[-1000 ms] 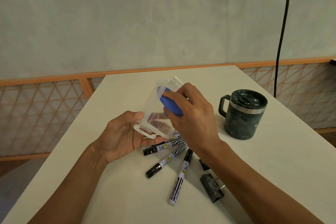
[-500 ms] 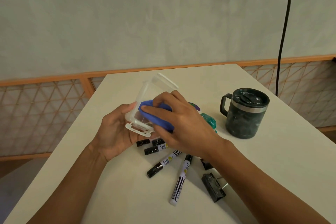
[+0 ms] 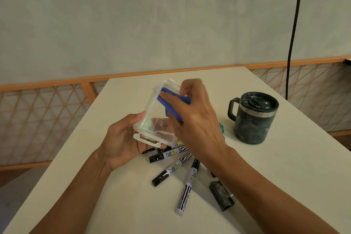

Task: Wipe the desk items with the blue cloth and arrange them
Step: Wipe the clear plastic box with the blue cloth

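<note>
Fingers of the left hand (image 3: 121, 138) curl round the near end of the clear plastic box (image 3: 152, 121), held tilted above the desk (image 3: 133, 205). Just right of it, the right hand (image 3: 195, 121) grips the blue cloth (image 3: 173, 103), pressing it against the box's upper part. Hard rubbing could pop the slick box loose onto the markers (image 3: 171, 171) below and scatter them toward the mug (image 3: 254, 118).

Black cable (image 3: 293, 34) hangs along grey wall (image 3: 133, 15), above lattice railing (image 3: 38, 119)

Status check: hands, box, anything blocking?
Left hand holds clear box. Right hand presses blue cloth on it. Markers lie on desk beneath; nothing blocking.
</note>
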